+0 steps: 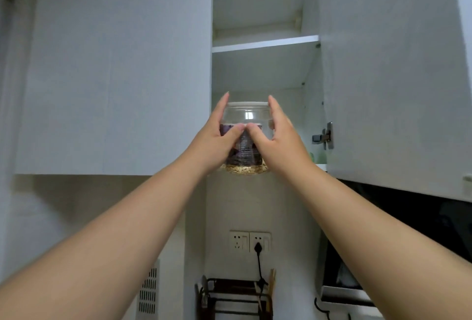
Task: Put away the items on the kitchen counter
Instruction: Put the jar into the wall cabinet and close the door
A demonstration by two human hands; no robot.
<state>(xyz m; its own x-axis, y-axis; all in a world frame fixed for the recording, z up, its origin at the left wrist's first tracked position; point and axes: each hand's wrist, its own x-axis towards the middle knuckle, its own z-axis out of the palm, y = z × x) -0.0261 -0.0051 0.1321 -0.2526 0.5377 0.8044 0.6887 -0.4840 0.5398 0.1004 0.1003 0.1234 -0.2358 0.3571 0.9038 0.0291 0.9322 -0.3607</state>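
Observation:
A clear jar (245, 115) with a white lid, a dark purple label and a thin layer of pale grains at its bottom is held up at the mouth of the open wall cabinet (265, 44). My left hand (219, 138) grips its left side and my right hand (278, 141) its right side, thumbs meeting on the label. The jar's base sits level with the cabinet's bottom edge; I cannot tell whether it rests on the lower shelf. A white shelf board crosses the cabinet above the jar.
The cabinet door (388, 77) hangs open on the right with a metal hinge (325, 137). A closed cabinet door (115, 69) is on the left. Below are wall sockets (249, 240) with a black plug, a dark rack (235, 296) and a range hood (408, 217).

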